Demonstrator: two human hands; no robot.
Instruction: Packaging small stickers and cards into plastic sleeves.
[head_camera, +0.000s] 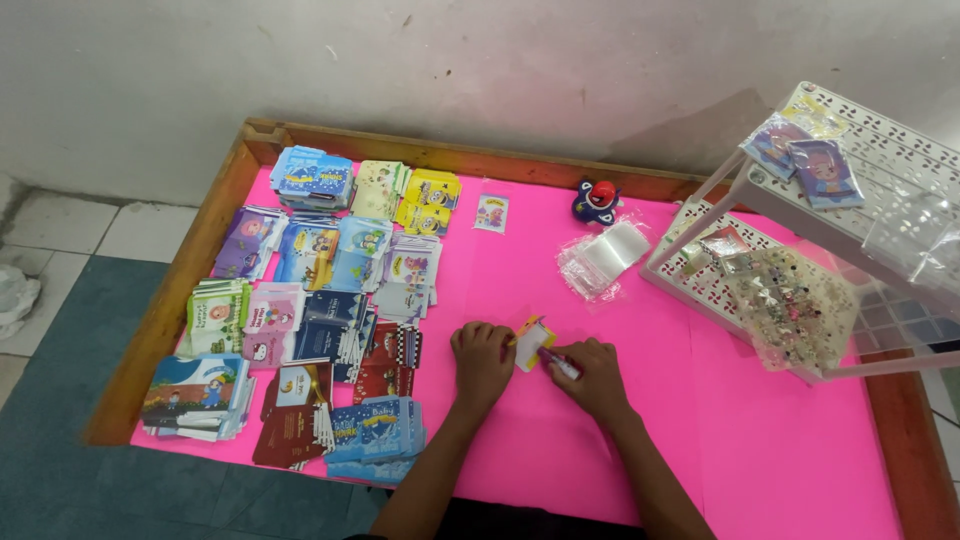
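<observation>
Small card (531, 340) lying flat on the pink table cover (640, 400), just in front of the person and well to the right of the stacked card packs (310, 310). Probably very light and thin, a little stiff like paper board, easy to bend at a corner and easy to slide on the smooth cover; better pinned by the edge than pinched in the middle.

Left hand (482, 362) resting palm down just left of the card, fingers curled together and pressing on its left edge, not wrapped around it. Right hand (592, 378) just right of the card, fingers closed around a red and white pen (558, 362), tip pointing to the card and seeming to touch it. Both forearms coming from the near edge of the table, wrists low, almost on the cover.

Beyond the card, clear plastic sleeves (605, 258) and a small blue and red toy (596, 201). Further right of the card, a white plastic rack (880, 150).
</observation>
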